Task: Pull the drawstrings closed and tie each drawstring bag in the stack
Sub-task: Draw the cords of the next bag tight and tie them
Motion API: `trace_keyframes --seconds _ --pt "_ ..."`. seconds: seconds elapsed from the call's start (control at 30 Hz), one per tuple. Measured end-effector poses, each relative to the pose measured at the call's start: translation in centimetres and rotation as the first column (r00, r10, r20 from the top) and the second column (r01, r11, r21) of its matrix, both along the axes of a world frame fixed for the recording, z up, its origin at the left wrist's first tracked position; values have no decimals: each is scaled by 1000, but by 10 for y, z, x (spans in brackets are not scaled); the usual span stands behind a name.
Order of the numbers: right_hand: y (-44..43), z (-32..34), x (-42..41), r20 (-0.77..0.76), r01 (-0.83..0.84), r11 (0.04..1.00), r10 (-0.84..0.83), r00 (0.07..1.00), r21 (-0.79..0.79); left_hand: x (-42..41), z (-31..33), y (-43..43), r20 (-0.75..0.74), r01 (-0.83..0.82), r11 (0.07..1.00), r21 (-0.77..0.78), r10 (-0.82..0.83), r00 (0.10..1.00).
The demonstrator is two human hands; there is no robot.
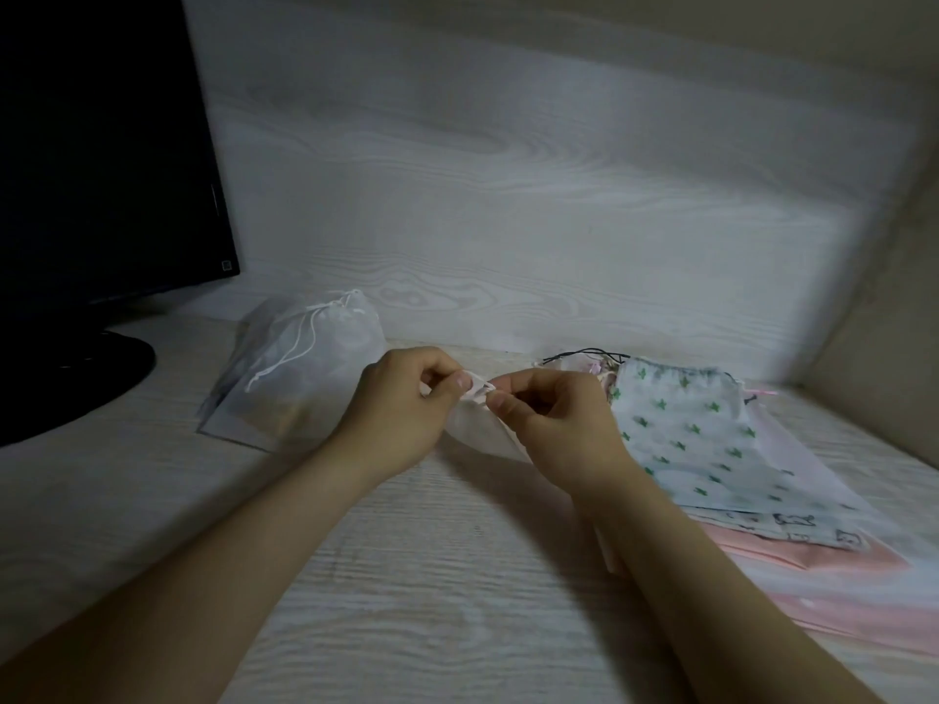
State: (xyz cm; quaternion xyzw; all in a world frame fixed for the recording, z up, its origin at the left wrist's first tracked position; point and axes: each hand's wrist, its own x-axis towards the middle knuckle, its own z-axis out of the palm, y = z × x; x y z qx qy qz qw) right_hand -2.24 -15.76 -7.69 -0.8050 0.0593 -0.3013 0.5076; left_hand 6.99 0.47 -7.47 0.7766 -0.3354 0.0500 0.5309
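Tying step under way, by the look of it. Left hand [401, 403] and right hand [551, 416] are pinching the pale drawstring [477, 389] between them, fingertips nearly meeting, over a white bag [477, 431] lying on the desk [406, 576] just left of the stack [711, 449]. Finished sheer bag [305, 358] is lying further left. Next move probably calls for cinching the knot snug; whether a knot has formed is unclear.

Pale wood-grain table [416, 576]. Far left: black monitor stand [86, 368]. Left of centre: translucent white drawstring bags [305, 368], cords drawn. Centre: small white bag [477, 429], resting on table. Right: flat stack of bags [752, 490], green-cactus print bag [696, 439] on top, pink ones beneath.
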Motion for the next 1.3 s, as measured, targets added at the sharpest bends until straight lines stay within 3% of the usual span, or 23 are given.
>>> trace_keyframes --seconds 0.23,0.37,0.63,0.7,0.77,0.9,1.07,1.3 --pt "-2 1 -3 0 9 1000 -9 1000 -18 -2 2 -2 -42 -88 966 242 101 994" --pt "-2 2 -2 -1 -14 1000 14 1000 -11 3 -3 1 -57 -139 965 220 155 986" --pt "-4 1 0 4 79 996 -79 997 -35 8 -10 0 106 -210 957 199 192 976" --pt "-6 2 -1 15 145 985 -144 989 -92 8 -10 1 132 -253 949 189 231 964" --pt "-4 3 -3 24 214 945 -215 976 -247 6 -9 2 151 -281 943 179 256 955" --pt "3 0 -1 2 255 749 -322 947 -612 1 -8 3 233 -325 925 194 279 932" --pt "1 -2 4 -80 252 708 -399 914 -659 0 -6 5 260 -370 896 244 307 915" --pt "3 2 -2 -48 294 685 -434 900 -667 7 -7 7 291 -402 872 279 323 901"
